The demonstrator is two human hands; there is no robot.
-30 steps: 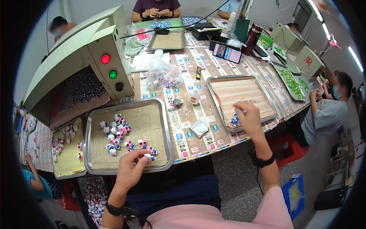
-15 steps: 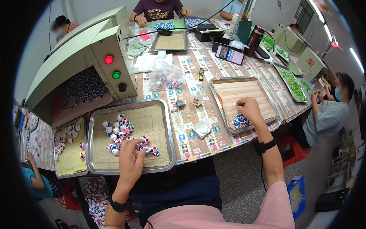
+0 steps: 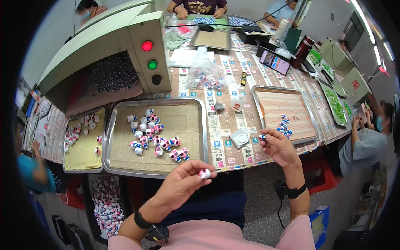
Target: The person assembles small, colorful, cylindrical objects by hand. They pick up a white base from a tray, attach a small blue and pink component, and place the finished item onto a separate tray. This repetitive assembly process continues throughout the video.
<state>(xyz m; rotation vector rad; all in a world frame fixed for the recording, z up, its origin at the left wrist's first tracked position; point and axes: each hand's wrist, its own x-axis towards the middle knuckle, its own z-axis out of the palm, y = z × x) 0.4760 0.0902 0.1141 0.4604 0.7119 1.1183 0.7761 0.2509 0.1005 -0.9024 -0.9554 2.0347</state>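
Before you is the patterned tabletop [image 3: 220,130], the largest thing here. On its left side, the large tray [image 3: 179,121] carries a loose group of figures [image 3: 143,133]; many show blue parts, so I judge that some are already fitted, but I cannot tell which ones. To the right, the smaller tray [image 3: 276,102] contains a heap of small blue pieces [image 3: 284,127], so much seems left to do. Your left hand [image 3: 179,183] is at the near edge of the large tray, and its fingers pinch one white figure [image 3: 204,173] at their tips. Your right hand [image 3: 284,148], near the smaller tray, has its fingers narrow, holding one blue piece [image 3: 262,137] at the tips. The held figure and this piece are well apart, so this pair is not yet joined.
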